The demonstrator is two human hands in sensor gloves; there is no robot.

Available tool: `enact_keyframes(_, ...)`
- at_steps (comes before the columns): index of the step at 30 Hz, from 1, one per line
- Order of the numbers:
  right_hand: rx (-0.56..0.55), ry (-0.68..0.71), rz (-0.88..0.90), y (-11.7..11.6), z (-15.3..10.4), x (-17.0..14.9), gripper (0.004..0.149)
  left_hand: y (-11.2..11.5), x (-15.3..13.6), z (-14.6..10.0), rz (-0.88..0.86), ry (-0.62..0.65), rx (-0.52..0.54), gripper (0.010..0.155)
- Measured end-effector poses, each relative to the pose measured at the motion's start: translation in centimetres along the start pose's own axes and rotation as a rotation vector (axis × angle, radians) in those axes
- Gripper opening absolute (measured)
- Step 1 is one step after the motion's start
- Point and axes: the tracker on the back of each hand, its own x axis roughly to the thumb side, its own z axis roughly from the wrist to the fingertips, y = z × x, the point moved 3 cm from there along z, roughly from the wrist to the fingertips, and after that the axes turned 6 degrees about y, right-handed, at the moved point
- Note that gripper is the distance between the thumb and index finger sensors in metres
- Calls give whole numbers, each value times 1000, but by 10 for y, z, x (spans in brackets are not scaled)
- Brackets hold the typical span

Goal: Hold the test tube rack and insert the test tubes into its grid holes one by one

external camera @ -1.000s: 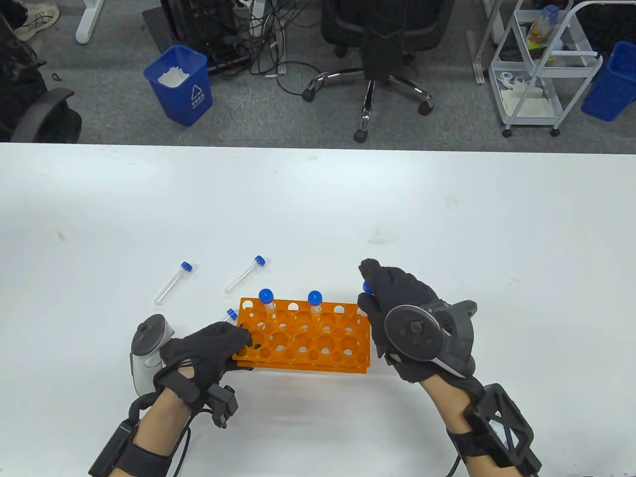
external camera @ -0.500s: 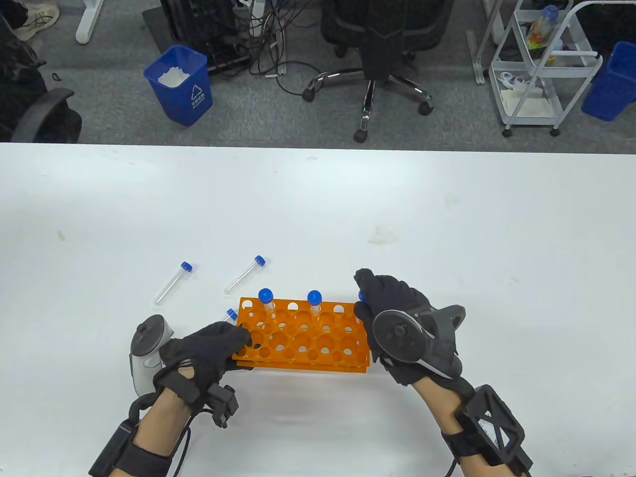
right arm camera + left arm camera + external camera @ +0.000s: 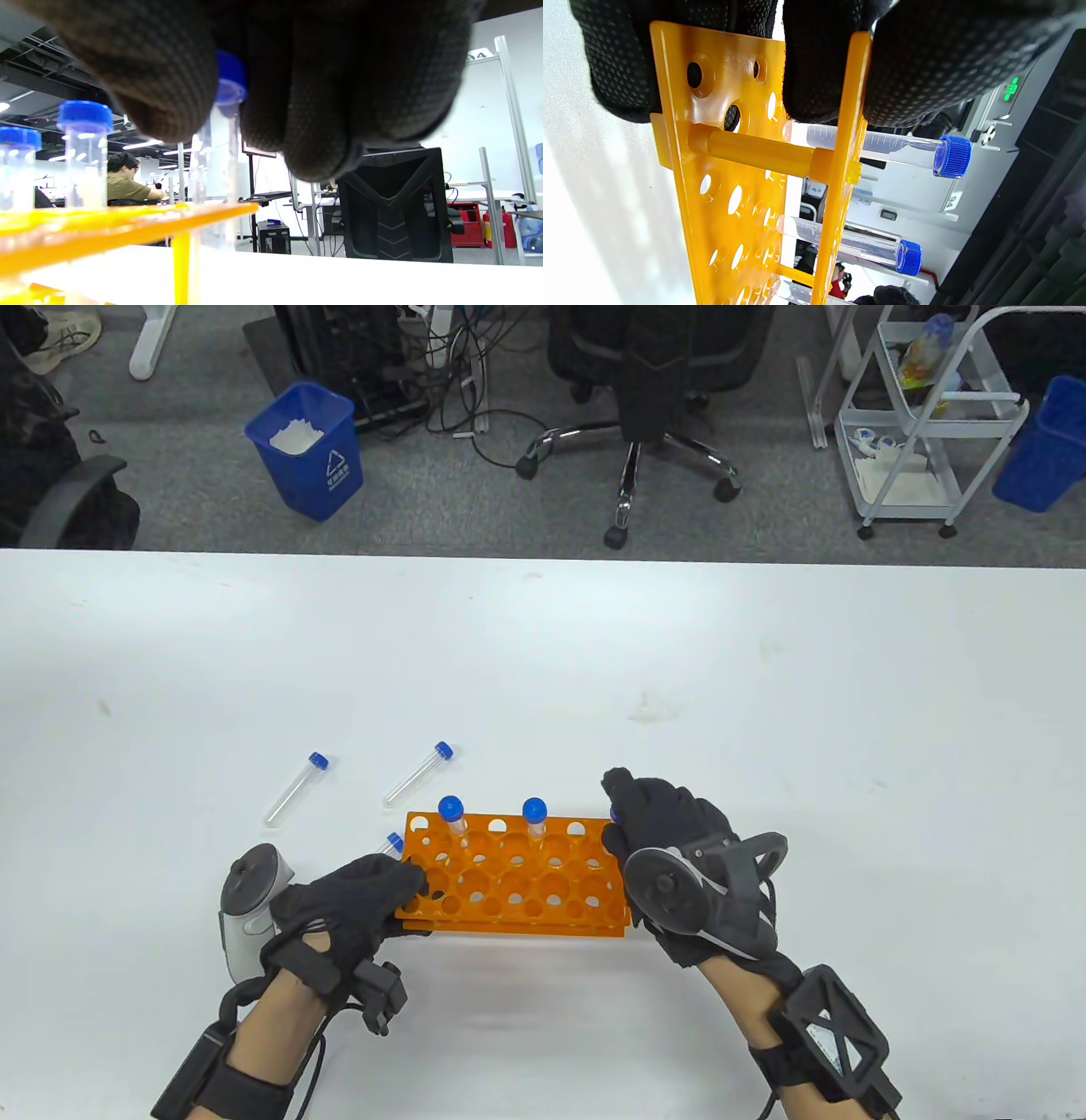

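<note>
1. Orange test tube rack (image 3: 516, 872) sits low on the white surface (image 3: 764, 712), near the front edge, between both hands.
2. Left hand (image 3: 352, 899) grips the rack's left end; in the left wrist view, fingers (image 3: 814, 63) wrap over the top plate and into the gap between plates.
3. Right hand (image 3: 670, 857) pinches a blue-capped tube (image 3: 220, 140) just below its cap, upright at the rack's far right corner; lower end passes through the top plate in the right wrist view, depth not clear.
4. Two capped tubes stand upright in the rack's far row: left standing tube (image 3: 452, 817) and middle standing tube (image 3: 534, 819), apart by a few holes, both left of the held tube.
5. Three loose tubes lie flat on the surface: far-left loose tube (image 3: 295, 789), second loose tube (image 3: 417, 774) just beyond the rack's far left corner, and a part-hidden tube (image 3: 393, 844) touching or just beside the rack's left end, behind the left hand.
6. Wide bare surface stretches beyond and to the right of the rack; less room on the left, crowded by loose tubes.
7. Beyond the far edge, on the floor: blue bin (image 3: 307, 449), office chair (image 3: 645, 398), white cart (image 3: 925, 424).
</note>
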Motion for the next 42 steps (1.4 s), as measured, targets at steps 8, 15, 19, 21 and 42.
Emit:
enact_keyframes(8, 17, 19, -35, -3, 1, 6, 59, -1, 0, -1, 1, 1, 11, 38)
enact_keyframes(15, 41, 18, -33, -3, 1, 5, 64, -1, 0, -1, -3, -4, 8, 38)
enact_keyframes(19, 53, 14, -21, -3, 1, 3, 67, -1, 0, -1, -1, -3, 10, 38)
enact_keyframes(21, 64, 14, -5, -2, 1, 2, 71, -1, 0, -1, -3, -3, 11, 37)
enact_keyframes(42, -210, -129, 180, 69, -39, -31, 63, -2, 1, -1, -6, 4, 21, 38)
